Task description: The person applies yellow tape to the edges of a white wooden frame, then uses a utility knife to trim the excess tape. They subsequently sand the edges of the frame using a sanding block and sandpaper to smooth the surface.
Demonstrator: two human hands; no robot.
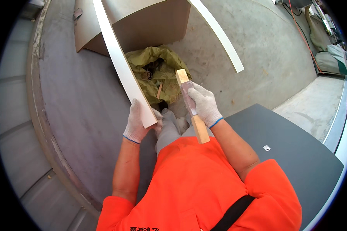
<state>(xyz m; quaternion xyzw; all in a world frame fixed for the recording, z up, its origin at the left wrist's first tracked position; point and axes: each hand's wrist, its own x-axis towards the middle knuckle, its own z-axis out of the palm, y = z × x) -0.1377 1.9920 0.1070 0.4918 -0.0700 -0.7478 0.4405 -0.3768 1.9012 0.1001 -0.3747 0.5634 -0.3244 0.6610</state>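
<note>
My left hand (136, 122), in a white knit glove with a blue cuff edge, grips the near end of a long narrow white board (123, 71). Its thumb shows on one side and fingertips on the other, and the board slants away to the upper left. In my right hand (205, 104), gloved the same way, is a wooden sanding block (199, 129) with brownish sandpaper (187, 97) wrapped round its middle. The block is held to the right of the board, apart from it, and both its bare wood ends stick out.
An olive-green sack (175, 59) with scraps inside lies open beyond my feet. Behind it stands a large brown panel piece (150, 29). A second white strip (223, 37) reaches in from the top. At my right lies a dark grey panel (285, 134); an orange cord (302, 32) runs farther right.
</note>
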